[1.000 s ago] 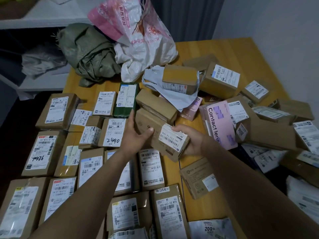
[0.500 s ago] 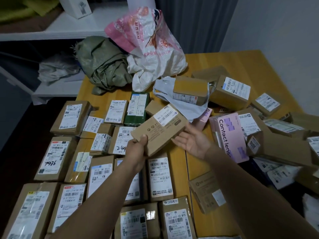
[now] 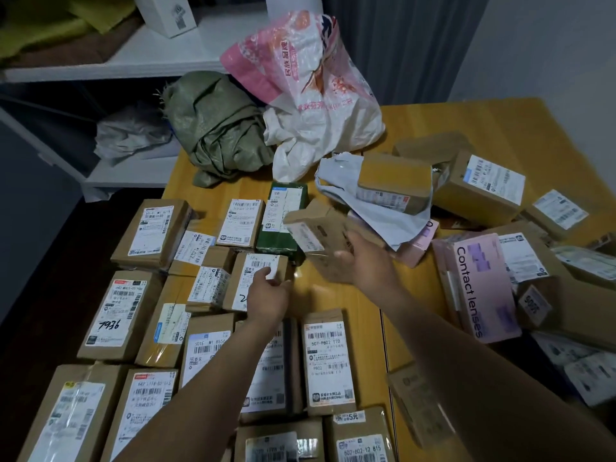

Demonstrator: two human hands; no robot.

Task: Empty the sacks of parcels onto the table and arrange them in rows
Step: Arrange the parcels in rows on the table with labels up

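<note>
In the right hand (image 3: 366,265), gripped with curled fingers: a brown box (image 3: 313,228), tilted, blurred, held clear of the bench (image 3: 466,128) and just right of a green box (image 3: 280,221). Left hand (image 3: 266,293) loose and holding nothing, fingers slightly bent, fingertips over the white label of a parcel (image 3: 256,265) in the second row from the far end; touching it or just above it, cannot tell. On the left half of the bench, rows (image 3: 133,311) of brown parcels, labels up, set side by side. On the right half, an unsorted pile (image 3: 480,185) of boxes and grey mailers, with a pink box (image 3: 483,288) marked "Contact lenses" at its near edge. At the far end, a crumpled green sack (image 3: 220,128) beside a pink sack (image 3: 310,88), both slumped on the bench. Beyond them, a white shelf (image 3: 166,51).
</note>
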